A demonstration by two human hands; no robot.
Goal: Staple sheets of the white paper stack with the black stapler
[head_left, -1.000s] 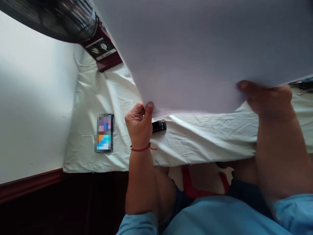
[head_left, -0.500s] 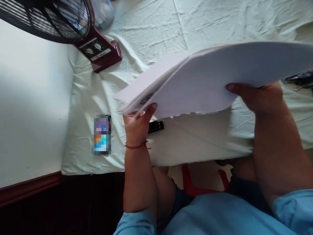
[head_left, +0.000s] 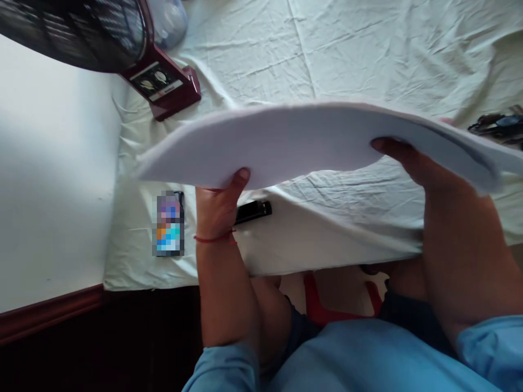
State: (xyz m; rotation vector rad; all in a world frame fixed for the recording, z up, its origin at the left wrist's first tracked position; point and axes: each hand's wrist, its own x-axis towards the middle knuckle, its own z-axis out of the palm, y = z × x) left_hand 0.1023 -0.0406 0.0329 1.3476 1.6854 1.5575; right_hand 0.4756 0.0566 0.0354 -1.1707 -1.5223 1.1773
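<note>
Wrinkled pale cloth (head_left: 368, 49) covers the work surface, with a table fan (head_left: 167, 87) at the far left, beside the white wall (head_left: 53, 163). Both hands support a sheaf of white paper (head_left: 294, 141), bowed upward above the cloth. Left hand (head_left: 218, 204): gripping the near edge, thumb on the facing side. Right hand (head_left: 412, 160): gripping likewise, farther right. One smartphone (head_left: 168, 224) lies left of the left wrist; a black device (head_left: 253, 211), partly hidden, lies just right of it.
</note>
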